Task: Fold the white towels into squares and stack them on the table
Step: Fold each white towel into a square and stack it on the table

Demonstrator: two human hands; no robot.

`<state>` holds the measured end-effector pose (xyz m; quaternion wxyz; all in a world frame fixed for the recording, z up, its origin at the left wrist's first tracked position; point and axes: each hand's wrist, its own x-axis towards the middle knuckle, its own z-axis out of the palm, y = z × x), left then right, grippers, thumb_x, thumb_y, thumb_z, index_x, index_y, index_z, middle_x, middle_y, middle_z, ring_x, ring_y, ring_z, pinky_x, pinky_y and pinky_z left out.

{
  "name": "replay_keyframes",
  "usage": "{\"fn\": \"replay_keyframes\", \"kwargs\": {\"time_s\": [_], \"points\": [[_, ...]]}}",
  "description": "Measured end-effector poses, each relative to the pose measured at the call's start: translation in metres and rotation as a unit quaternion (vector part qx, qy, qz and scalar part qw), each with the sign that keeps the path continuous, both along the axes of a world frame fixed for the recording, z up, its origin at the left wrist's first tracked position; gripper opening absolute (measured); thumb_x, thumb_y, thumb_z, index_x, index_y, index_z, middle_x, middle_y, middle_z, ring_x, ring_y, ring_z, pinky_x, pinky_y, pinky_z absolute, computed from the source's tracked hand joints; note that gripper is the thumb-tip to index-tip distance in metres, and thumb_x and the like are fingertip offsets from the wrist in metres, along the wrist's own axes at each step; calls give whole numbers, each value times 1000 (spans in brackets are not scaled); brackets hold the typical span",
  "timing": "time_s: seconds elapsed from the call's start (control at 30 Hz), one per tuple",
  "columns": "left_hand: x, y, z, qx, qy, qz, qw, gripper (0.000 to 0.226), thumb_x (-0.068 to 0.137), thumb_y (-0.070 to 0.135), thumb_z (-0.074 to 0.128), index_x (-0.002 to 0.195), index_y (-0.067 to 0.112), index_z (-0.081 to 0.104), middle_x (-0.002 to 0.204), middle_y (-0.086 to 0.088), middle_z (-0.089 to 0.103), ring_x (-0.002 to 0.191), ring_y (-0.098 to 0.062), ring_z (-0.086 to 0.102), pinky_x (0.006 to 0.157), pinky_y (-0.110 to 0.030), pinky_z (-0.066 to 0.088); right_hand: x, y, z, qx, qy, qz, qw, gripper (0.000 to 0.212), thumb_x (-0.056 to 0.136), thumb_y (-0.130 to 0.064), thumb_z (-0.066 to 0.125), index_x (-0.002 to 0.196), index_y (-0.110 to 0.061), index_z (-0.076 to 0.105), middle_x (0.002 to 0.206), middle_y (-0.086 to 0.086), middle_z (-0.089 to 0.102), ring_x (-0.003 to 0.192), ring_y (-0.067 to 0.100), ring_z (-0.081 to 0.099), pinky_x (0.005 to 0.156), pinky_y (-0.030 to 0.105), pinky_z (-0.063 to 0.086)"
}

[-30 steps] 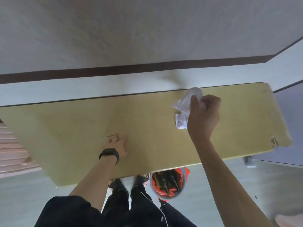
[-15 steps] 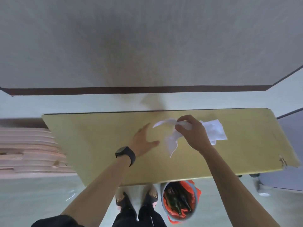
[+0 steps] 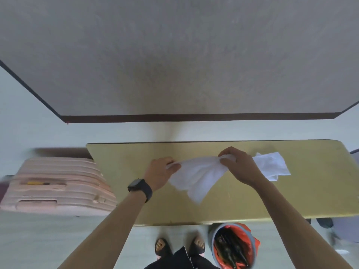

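Observation:
A white towel [image 3: 196,176] hangs stretched between both hands over the yellow table [image 3: 291,195]. My left hand [image 3: 160,172] pinches its left corner and my right hand [image 3: 238,165] pinches its right corner. The cloth sags toward me, its lower tip near the table top. A second white towel [image 3: 272,166] lies crumpled on the table just right of my right hand, partly hidden behind it.
A pink ribbed suitcase [image 3: 56,187] stands left of the table. On the floor by my feet is a bucket [image 3: 233,247] with an orange liner and dark bottles. A wall runs close behind the table's far edge.
My left hand has taken hold of the towel's left corner. Both hands have pulled apart, spreading the towel out between them. The camera has tilted, and the table sits lower in view.

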<state>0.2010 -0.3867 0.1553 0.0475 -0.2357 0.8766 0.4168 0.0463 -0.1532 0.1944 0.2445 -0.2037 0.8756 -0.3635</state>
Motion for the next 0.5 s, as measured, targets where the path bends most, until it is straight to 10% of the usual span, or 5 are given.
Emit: {"fn": "replay_keyframes", "kwargs": {"time_s": [0.5], "points": [[55, -33, -15, -73, -59, -16, 995, 16, 93, 41, 62, 100, 31, 73, 95, 11, 72, 90, -11, 64, 79, -31, 53, 66, 16, -54, 86, -16, 12, 996, 18, 86, -15, 58, 87, -31, 64, 81, -12, 70, 70, 12, 64, 58, 24, 46]]}}
